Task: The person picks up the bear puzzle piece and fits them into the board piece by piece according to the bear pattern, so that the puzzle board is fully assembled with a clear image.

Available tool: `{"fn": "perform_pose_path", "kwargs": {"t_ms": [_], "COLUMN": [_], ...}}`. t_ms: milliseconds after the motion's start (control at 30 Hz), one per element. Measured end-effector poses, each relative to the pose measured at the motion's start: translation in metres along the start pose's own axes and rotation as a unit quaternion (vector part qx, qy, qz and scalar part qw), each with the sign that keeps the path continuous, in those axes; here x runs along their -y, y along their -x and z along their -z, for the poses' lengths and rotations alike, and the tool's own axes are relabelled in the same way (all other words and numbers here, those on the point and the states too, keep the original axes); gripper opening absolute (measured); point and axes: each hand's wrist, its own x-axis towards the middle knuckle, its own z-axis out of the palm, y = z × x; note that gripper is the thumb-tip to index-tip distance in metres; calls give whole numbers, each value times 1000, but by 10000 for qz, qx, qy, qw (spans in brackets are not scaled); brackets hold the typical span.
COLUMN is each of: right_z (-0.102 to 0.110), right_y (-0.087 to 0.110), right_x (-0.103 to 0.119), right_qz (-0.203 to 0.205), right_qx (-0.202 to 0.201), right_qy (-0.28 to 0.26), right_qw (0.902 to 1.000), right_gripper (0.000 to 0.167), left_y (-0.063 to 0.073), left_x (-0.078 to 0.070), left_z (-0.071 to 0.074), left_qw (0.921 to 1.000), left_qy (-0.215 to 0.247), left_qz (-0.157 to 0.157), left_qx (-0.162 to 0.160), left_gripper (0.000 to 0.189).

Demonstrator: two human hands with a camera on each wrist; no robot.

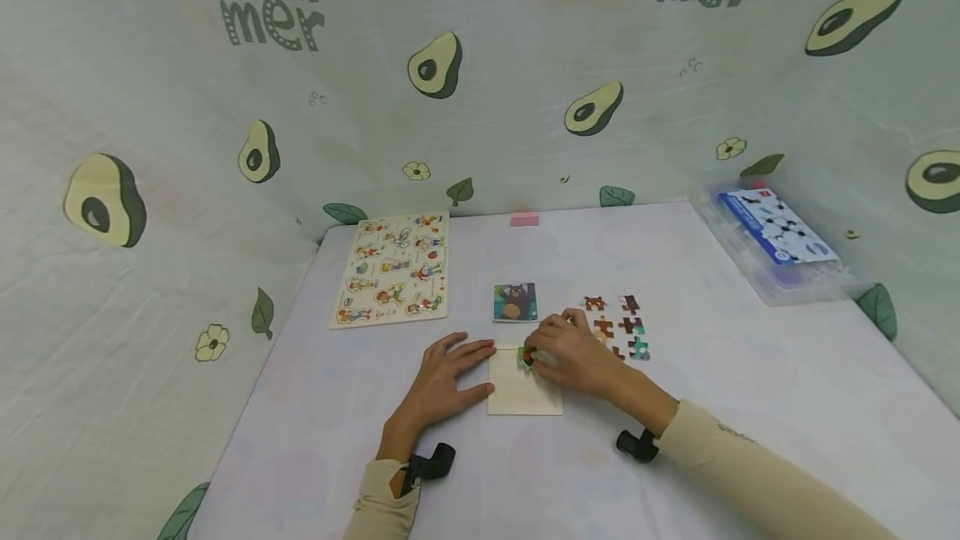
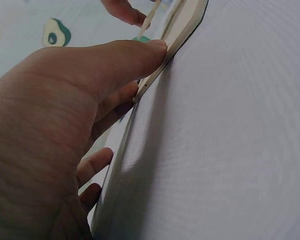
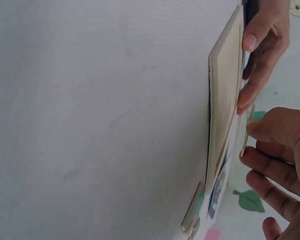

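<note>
A small wooden puzzle tray [image 1: 521, 397] lies flat in front of me, its pale inside showing. Against its left edge rest the spread fingers and thumb of my left hand [image 1: 444, 382]; in the left wrist view the thumb [image 2: 150, 52] touches the tray's rim. My right hand [image 1: 577, 361] pinches a green and brown puzzle piece [image 1: 524, 358] over the tray's upper part. Seen from the right wrist, the piece [image 3: 246, 140] stands edge-on between thumb and fingers, above the tray [image 3: 224, 80]. Several loose jigsaw pieces [image 1: 628, 325] lie right of the tray, partly hidden by the right hand.
Behind the tray lies a square bear picture [image 1: 515, 302]. A wooden board with figures [image 1: 393, 269] is at the back left. A clear plastic box [image 1: 802, 286] bearing a blue and white booklet [image 1: 780, 225] stands back right. A pink block [image 1: 524, 219] sits at the far edge.
</note>
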Motion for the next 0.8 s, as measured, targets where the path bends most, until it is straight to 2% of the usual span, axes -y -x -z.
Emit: {"fn": "perform_pose_path", "kwargs": {"t_ms": [400, 800], "right_z": [-11, -15], "right_y": [-7, -12], "right_x": [7, 8], "right_qz": [-23, 15], "right_qx": [465, 535], "right_qy": [296, 521], "right_qw": [9985, 9972], "right_gripper": [18, 20], "left_y": [-1, -1], "left_x": [2, 1], "left_z": [-1, -1], "left_qw": [10000, 9998], "left_qy": [-9, 47], "left_qz": [-10, -149], "left_qx": [4, -117], "left_gripper": [61, 60]}}
